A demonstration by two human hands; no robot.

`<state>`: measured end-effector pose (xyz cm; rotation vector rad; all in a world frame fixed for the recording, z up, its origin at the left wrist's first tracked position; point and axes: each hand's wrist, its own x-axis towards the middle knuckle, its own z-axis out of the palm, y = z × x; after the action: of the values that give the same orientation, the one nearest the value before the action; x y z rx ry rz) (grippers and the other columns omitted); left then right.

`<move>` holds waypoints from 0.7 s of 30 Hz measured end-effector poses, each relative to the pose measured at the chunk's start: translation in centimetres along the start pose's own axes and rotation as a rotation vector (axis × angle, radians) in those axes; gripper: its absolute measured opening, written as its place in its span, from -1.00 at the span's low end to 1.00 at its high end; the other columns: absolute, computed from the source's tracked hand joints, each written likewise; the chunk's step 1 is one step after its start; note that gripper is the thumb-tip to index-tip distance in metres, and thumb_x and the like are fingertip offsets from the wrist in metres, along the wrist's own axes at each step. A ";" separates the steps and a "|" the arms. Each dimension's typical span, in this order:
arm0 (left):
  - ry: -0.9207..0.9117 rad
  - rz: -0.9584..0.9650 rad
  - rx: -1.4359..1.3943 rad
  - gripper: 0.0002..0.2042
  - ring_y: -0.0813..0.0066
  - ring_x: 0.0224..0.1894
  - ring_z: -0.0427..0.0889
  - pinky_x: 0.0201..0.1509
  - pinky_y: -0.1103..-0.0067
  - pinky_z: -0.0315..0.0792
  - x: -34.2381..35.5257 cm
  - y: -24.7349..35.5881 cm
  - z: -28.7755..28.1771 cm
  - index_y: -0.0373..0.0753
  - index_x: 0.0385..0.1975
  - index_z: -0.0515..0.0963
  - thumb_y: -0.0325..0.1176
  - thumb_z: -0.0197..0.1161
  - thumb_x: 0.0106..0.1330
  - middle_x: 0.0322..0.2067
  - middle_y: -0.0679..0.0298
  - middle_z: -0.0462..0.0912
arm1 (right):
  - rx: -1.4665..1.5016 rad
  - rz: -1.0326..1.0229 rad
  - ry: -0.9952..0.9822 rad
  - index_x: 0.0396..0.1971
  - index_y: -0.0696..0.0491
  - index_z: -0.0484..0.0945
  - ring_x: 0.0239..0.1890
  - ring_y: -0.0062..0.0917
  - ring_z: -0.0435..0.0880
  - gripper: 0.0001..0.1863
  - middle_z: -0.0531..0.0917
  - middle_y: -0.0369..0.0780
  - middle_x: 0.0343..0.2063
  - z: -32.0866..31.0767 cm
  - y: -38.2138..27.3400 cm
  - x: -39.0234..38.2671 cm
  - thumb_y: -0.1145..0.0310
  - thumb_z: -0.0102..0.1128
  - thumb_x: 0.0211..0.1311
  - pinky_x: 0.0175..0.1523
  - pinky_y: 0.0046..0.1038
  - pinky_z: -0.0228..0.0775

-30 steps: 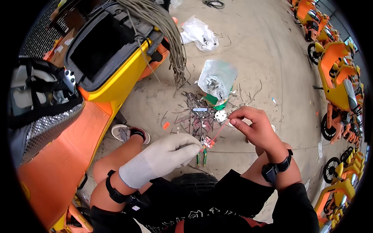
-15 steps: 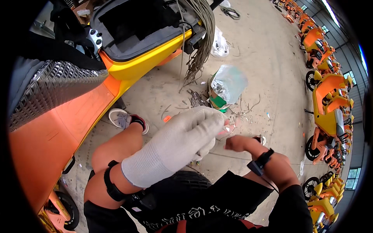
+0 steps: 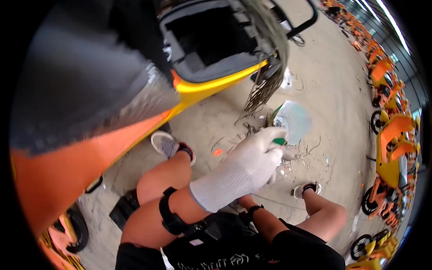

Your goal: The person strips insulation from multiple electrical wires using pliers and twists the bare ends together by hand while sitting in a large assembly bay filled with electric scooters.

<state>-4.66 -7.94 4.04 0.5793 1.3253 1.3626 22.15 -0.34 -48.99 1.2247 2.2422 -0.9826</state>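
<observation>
My left hand (image 3: 258,157) wears a white knit work glove and reaches across the middle of the view. Its fingers are curled and pinched together, with a small reddish tip showing at them; what they hold is too small to name. My right hand (image 3: 244,201) is bare and lies just below the glove, which hides most of its fingers. Beyond the glove on the floor stands a bag or box with clear plastic and a green side (image 3: 294,121). A bundle of thin grey-brown cords (image 3: 270,83) hangs near it from the yellow scooter (image 3: 216,81).
On the left are the scooter's orange floor panel (image 3: 103,148), a blurred grey and silver quilted cover (image 3: 90,85) and an open dark compartment (image 3: 216,38). Cord scraps and an orange piece (image 3: 218,152) litter the concrete. Parked orange and yellow scooters (image 3: 391,153) line the right side.
The view has shifted, so the scooter sits farther right and lower. My right hand has moved left, from beside the glove to under it. The gloved fingers remain curled.
</observation>
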 end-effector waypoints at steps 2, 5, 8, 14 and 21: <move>-0.008 0.060 0.048 -0.52 0.60 -0.47 0.57 -0.37 0.64 0.50 1.3 0.0 -1.0 -0.46 0.30 0.21 -0.48 -0.09 0.38 -0.11 0.05 0.67 | 0.020 0.116 -0.069 -0.09 0.24 0.57 0.03 -0.01 0.62 -0.43 0.65 0.15 -0.11 -1.3 -1.5 -0.6 -0.02 0.22 0.20 0.11 -0.12 0.46; -0.040 0.063 0.094 -0.48 0.59 -0.44 0.56 -0.40 0.68 0.49 1.7 0.8 -0.5 -0.51 0.31 0.16 -0.46 -0.04 0.35 -0.06 0.02 0.63 | -0.001 0.168 -0.072 -0.17 0.24 0.61 -0.01 -0.01 0.65 -0.54 0.67 0.13 -0.14 -3.4 -3.0 -1.1 0.10 0.23 0.17 0.06 -0.15 0.51; 0.016 0.016 0.089 -0.47 0.59 -0.39 0.56 -0.31 0.68 0.46 2.6 -0.7 -0.3 -0.50 0.31 0.17 -0.44 -0.01 0.34 -0.08 0.07 0.64 | -0.016 0.136 -0.068 -0.13 0.20 0.61 -0.05 -0.01 0.67 -0.56 0.69 0.10 -0.18 -4.7 -3.9 -1.6 0.13 0.19 0.17 0.06 -0.12 0.52; 0.043 -0.181 0.005 -0.74 0.74 -0.61 0.22 -0.53 0.69 0.14 4.2 -1.3 1.3 -0.23 -0.13 0.42 -0.13 0.03 0.51 -0.59 0.51 0.30 | 0.641 0.218 -0.324 -0.43 0.05 0.50 -0.68 -0.43 0.45 -0.66 0.49 -0.24 -0.66 -13.2 -1.2 0.6 0.04 0.13 0.24 -0.56 -0.35 0.30; 0.033 -0.085 -0.001 -0.71 0.74 -0.64 0.12 -0.57 0.70 0.06 4.6 -0.1 4.1 -0.24 -0.17 0.45 -0.16 -0.13 0.57 -0.63 0.53 0.21 | 0.310 0.272 -0.177 -0.19 0.16 0.56 -0.55 -0.49 0.45 -0.59 0.55 -0.23 -0.46 -34.9 -5.2 -5.4 0.08 0.27 0.21 -0.48 -0.41 0.33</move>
<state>-2.29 -2.25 3.48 0.4961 1.3608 1.3083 20.12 20.56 -20.08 1.4605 1.7777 -1.3031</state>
